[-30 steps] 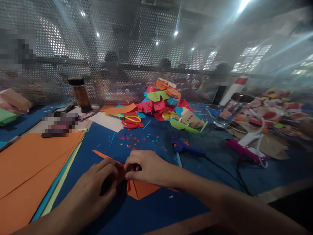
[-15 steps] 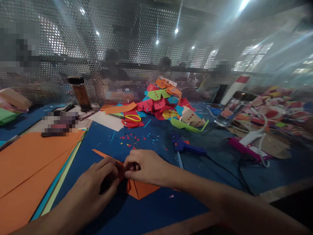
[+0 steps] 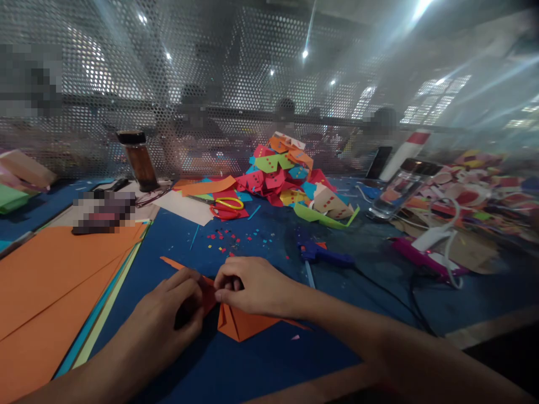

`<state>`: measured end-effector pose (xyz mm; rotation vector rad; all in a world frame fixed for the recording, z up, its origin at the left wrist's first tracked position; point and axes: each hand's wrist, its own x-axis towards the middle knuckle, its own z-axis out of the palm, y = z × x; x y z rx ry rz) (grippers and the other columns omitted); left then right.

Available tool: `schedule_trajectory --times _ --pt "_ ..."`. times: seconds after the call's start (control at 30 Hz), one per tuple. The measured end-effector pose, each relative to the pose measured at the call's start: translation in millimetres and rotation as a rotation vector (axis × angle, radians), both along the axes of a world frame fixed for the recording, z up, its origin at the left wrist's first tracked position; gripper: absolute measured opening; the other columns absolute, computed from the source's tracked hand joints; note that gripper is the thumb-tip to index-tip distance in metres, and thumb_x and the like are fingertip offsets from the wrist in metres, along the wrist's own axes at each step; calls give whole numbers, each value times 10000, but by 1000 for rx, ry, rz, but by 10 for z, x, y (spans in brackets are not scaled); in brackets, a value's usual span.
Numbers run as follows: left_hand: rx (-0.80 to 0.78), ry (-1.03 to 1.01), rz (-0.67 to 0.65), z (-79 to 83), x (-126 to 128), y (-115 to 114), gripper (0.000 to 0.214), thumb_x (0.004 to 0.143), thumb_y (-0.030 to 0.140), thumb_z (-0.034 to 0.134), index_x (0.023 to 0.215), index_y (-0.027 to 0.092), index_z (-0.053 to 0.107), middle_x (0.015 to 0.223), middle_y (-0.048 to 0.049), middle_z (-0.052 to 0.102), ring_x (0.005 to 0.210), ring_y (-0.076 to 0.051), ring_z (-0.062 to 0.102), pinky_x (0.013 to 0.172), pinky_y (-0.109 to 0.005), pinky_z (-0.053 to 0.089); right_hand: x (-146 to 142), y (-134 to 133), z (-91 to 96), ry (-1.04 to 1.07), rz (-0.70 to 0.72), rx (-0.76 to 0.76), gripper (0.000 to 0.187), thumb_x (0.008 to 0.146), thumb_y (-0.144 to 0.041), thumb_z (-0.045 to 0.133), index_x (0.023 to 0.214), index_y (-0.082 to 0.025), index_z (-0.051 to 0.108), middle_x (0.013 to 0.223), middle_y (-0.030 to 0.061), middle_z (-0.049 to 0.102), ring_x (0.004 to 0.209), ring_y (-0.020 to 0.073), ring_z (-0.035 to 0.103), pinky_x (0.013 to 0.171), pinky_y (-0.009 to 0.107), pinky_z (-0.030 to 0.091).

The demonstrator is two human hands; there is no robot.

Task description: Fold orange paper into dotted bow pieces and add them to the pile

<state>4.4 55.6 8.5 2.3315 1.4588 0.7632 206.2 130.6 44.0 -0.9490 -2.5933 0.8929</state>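
Observation:
A folded piece of orange paper (image 3: 240, 326) lies on the blue table (image 3: 269, 359) close in front of me. My left hand (image 3: 168, 317) rests on its left part with fingers curled and pressing down. My right hand (image 3: 248, 286) pinches the paper's upper fold, fingers closed together. The two hands meet at the fold, and much of the paper is hidden beneath them.
A stack of orange and coloured sheets (image 3: 54, 286) lies at left. Behind are scissors with yellow and red handles (image 3: 227, 207), a heap of folded coloured paper (image 3: 286, 174), a blue glue gun (image 3: 322, 255), a dark jar (image 3: 138, 160), a glass (image 3: 400, 191) and a perforated metal screen (image 3: 236, 84).
The hands have barely shifted. The right fingers have pinched slightly tighter on the fold and the orange paper's lower corner shows a little more.

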Motion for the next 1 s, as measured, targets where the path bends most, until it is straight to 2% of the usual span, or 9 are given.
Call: schedule_trajectory --times 0.4,0.7,0.87,1.0 --pt "-30 -4 20 6 10 10 129 857 172 463 757 229 519 983 -42 684 853 -201 666 725 -348 521 -25 -5 -3 -26 3 23 63 800 -252 671 833 -201 688 803 -22 660 704 114 574 626 227 394" --pt "-24 -12 8 -31 -4 13 137 852 174 436 772 219 537 997 -59 674 843 -216 661 729 -404 517 -48 -21 36 -77 -9 15 62 786 -251 655 831 -212 671 804 -20 674 706 124 583 611 234 384" --pt "-11 -29 0 -63 -11 17 127 862 177 463 775 218 546 1009 -53 671 854 -206 655 721 -379 513 -61 -39 1 -73 -11 68 131 776 -331 676 817 -209 651 803 -21 666 727 132 582 646 252 392" --pt "17 -2 1 -67 -13 18 118 852 169 468 773 216 542 985 -56 667 821 -204 646 707 -371 508 -79 -65 -49 -63 -41 123 148 747 -347 662 816 -218 636 792 -27 653 705 131 560 601 249 360"
